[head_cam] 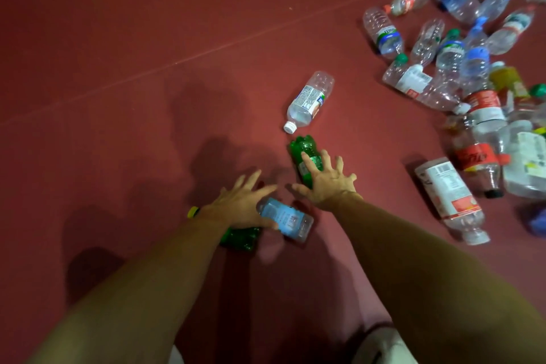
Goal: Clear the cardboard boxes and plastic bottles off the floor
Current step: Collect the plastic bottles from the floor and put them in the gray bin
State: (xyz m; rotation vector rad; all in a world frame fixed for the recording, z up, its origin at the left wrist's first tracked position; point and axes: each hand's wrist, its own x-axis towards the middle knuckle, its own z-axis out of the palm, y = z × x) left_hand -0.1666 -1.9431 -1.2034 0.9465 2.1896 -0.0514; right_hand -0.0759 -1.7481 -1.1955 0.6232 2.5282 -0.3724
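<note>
Head view shows the green bottle (302, 154) just right of centre frame. It lies on the red floor (118, 38) with its long axis running up-frame and its lobed base at the far end. The right grip (328, 180) hangs over its near half, fingers splayed wide; I cannot tell if it touches. The left grip (239, 204), lower left of it, holds a second green bottle (239, 241) and thumbs a blue-labelled bottle (285, 220). Crinkled, ribbed clear bottles (472, 68) heap at the right edge.
</note>
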